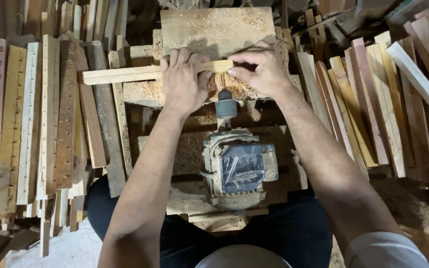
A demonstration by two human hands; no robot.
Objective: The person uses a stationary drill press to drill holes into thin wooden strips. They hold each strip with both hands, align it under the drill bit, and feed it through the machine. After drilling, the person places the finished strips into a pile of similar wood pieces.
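Head view: a dusty electric motor (239, 166) sits between the person's knees, its shaft ending in a grey chuck (226, 107) with a bit that points away from the person. Just beyond the chuck, both hands press a thin wooden slat (125, 74) crosswise against the bit. The left hand (183, 79) is wrapped over the slat just left of the chuck, fingers curled shut around it. The right hand (261, 67) pinches the slat's right end just right of the chuck, thumb and fingertips closed on the wood. The slat's free length runs out well to the left of the motor, over a sawdust-covered block (219, 30) beyond the chuck.

As for progress, the slat looks to be at the bit near its right end; whether a hole is already through cannot be told, since the hands hide that spot, and its visible left length shows no holes. Left of the motor lies a stack of slats (31, 119) with rows of holes, seemingly finished. Right of the motor lies a pile of plain strips (373, 99) with no holes visible, seemingly yet to be drilled. Sawdust is heaped around the chuck.
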